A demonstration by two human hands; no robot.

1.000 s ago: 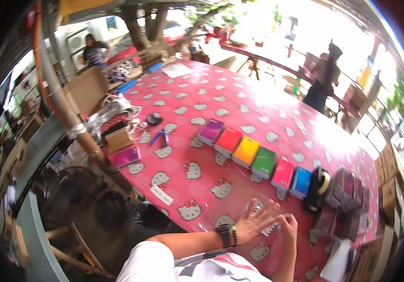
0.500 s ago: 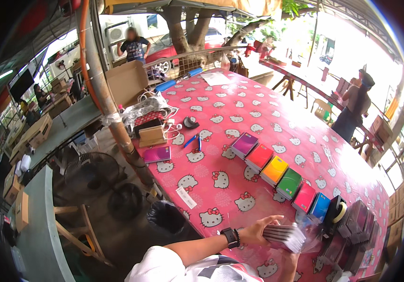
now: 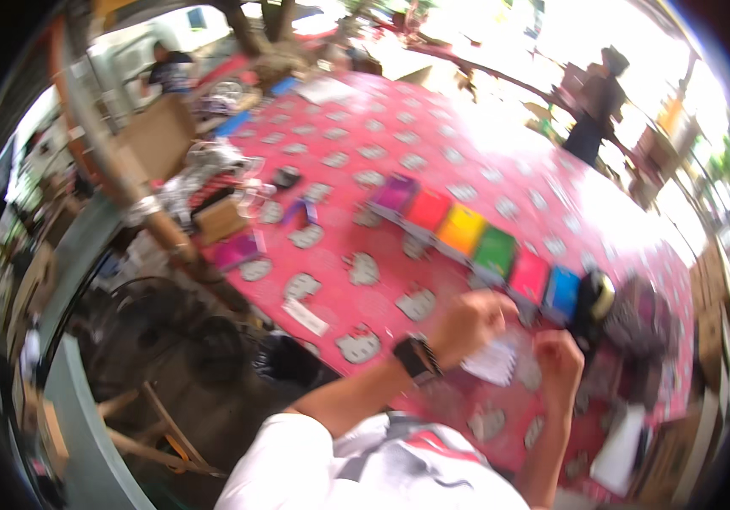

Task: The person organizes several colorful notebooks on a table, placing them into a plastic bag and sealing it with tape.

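The frame is smeared by motion. My left hand [image 3: 474, 325], with a black watch on its wrist, is closed with curled fingers above the near part of the table. To its right my right hand [image 3: 559, 367] is closed too, its fingers bent inward. What either holds, if anything, is too blurred to make out. Below and between them lies a white stack of small notebooks [image 3: 492, 361], apparently on the table. Just beyond the hands runs a slanting row of notebook stacks: purple [image 3: 396, 196], red [image 3: 428, 210], yellow [image 3: 460, 228], green [image 3: 494, 252], pink-red [image 3: 528, 275] and blue [image 3: 561, 295].
A black tape dispenser [image 3: 593, 306] stands beside the blue stack, with piles of dark notebooks [image 3: 639, 319] to its right. On the pink patterned table [image 3: 339, 293] lie a white label strip [image 3: 305, 317] and a purple notebook [image 3: 238, 251]. A person [image 3: 596, 106] stands beyond the table.
The notebook stack was held between my hands; now it lies lower, between them. Both hands have closed and moved up and apart. The whole view has shifted.
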